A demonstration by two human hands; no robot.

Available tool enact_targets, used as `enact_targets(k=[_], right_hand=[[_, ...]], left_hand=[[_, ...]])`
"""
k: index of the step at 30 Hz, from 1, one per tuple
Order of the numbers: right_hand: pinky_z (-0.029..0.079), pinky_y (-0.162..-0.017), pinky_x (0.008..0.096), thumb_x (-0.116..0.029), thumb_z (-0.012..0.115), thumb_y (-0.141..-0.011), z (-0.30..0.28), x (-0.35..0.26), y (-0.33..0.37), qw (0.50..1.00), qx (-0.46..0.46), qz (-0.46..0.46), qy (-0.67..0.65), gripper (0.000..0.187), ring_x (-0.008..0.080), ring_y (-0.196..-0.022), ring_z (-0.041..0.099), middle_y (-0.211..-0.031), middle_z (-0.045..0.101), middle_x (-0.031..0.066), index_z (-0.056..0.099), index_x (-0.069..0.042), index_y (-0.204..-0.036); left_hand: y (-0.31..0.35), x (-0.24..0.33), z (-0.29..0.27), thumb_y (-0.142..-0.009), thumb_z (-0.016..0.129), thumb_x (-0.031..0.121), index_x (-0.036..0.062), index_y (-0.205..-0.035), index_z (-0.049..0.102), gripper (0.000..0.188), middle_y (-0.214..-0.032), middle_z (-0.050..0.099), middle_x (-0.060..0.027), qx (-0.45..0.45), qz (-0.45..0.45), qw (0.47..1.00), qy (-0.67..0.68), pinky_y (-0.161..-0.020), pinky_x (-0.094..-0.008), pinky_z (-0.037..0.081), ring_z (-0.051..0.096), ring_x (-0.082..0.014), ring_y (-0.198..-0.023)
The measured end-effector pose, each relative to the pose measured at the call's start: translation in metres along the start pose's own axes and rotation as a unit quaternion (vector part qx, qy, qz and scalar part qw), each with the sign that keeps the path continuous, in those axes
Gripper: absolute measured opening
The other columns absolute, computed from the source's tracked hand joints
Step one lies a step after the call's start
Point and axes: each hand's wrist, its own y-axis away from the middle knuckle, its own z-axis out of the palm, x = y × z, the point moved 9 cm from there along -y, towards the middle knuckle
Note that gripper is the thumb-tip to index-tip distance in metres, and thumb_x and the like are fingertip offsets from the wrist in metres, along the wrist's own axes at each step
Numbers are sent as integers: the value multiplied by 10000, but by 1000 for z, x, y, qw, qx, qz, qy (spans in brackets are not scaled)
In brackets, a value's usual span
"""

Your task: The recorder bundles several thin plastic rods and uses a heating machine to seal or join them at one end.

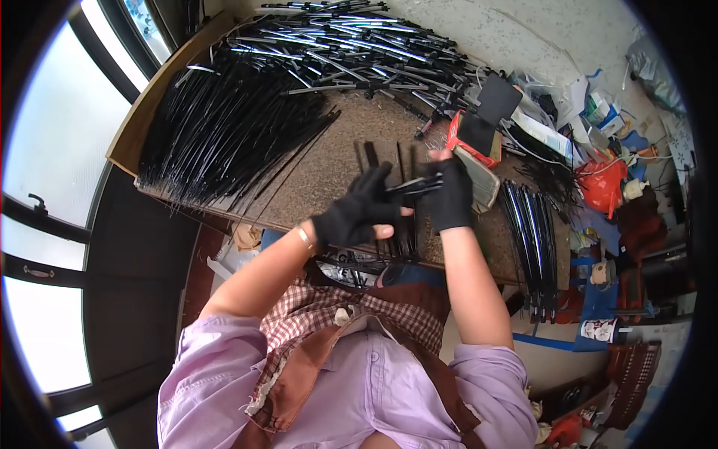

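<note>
Both my hands wear black gloves with the fingertips bare. My right hand point(451, 196) is closed around some short, shiny dark rods point(413, 185) that point toward the left; motion blur hides how many. Beside their left ends is my left hand point(353, 215), its fingers spread and palm partly turned up, with nothing clearly held. Several thin black rods point(399, 157) lie on the brown speckled tabletop point(329, 161) beneath and beyond the hands. A bundle of glossy black tubes point(532, 236) rests to the right, reaching over the near edge.
A large heap of thin black rods point(224, 135) covers the table's left side, against a wooden board point(161, 86). Silver and black tubes point(351, 49) are piled along the back. A red box point(486, 150), a clear plastic container point(482, 179) and a red bag point(600, 185) are at right.
</note>
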Motion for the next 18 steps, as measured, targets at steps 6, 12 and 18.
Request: enact_targets(k=[6,12,18], right_hand=[[451,-637,310,-300,617,-802,2,-6,29,983,-36,-93,153,285,182,-710,591,-781,628,73,607,-22,-868],[400,-413,355,-216,652,-736,18,68,100,929,-177,230,230,205,174,-564,549,-622,576,58,605,-16,-723],[394,-459,275,-171,633,-754,6,67,96,956,-149,158,199,158,105,-546,517,-580,550,39,593,-23,-713]], left_hand=[[-17,-60,9,-835,577,252,55,-1116,596,344,-1170,524,-186,-39,-102,985,136,-1004,-407,285,469,-308,-1138],[-16,-38,8,-818,581,186,94,-1103,611,301,-1146,538,-174,-35,-34,999,12,-990,-393,295,476,-297,-1123],[2,-14,5,-753,577,93,77,-988,655,248,-1055,572,-145,-6,5,991,-130,-904,-361,379,509,-269,-1056]])
